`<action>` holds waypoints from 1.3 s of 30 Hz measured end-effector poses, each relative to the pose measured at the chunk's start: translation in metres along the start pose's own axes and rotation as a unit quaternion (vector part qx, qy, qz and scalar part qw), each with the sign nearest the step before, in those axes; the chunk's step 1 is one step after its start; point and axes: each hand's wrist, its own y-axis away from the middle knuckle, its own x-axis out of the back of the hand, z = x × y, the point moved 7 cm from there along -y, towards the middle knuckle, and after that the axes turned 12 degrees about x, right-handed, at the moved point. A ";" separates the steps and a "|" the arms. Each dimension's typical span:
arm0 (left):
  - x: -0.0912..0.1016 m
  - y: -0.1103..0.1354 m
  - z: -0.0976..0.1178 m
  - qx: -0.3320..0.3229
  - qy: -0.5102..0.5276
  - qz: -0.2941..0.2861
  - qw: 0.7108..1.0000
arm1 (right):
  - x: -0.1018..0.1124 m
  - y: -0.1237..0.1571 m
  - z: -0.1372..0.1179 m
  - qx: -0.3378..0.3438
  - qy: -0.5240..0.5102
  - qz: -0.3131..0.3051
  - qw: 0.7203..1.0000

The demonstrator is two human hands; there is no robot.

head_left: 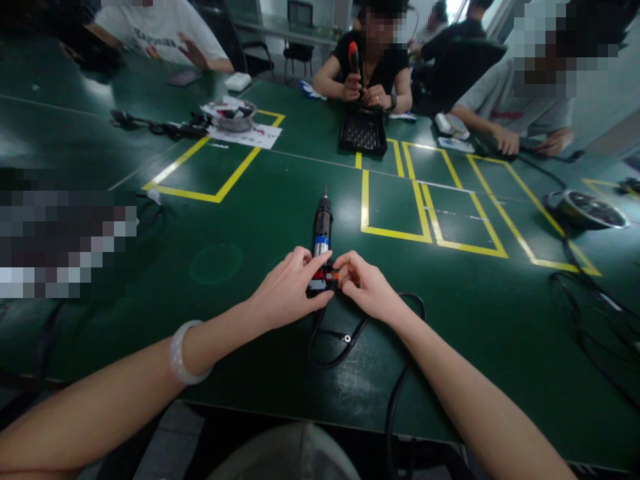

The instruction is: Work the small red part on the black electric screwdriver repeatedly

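Note:
A black electric screwdriver (323,230) with a blue band lies on the green table (250,220), its bit pointing away from me. My left hand (287,290) wraps round its near end, fingers closed on the body. My right hand (365,287) pinches the same end from the right, at a red part. Its black cable (345,347) loops on the table just below my hands and runs off the near edge.
Yellow tape rectangles (395,200) mark the table ahead. A black tray (363,130) sits before a seated person across from me. A metal bowl (233,115) stands far left; a round fan-like part (585,208) and cables (595,313) lie right. Other people sit around.

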 end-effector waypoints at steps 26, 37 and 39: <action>0.012 -0.017 -0.022 0.039 -0.176 0.020 0.983 | 0.028 0.001 0.000 0.054 0.023 0.083 0.995; 0.051 -0.057 -0.140 0.163 -0.178 0.030 0.970 | 0.059 0.005 0.024 0.040 0.057 0.160 0.985; 0.061 -0.067 -0.171 0.200 -0.172 0.034 0.964 | 0.058 0.005 0.027 0.038 0.058 0.158 0.985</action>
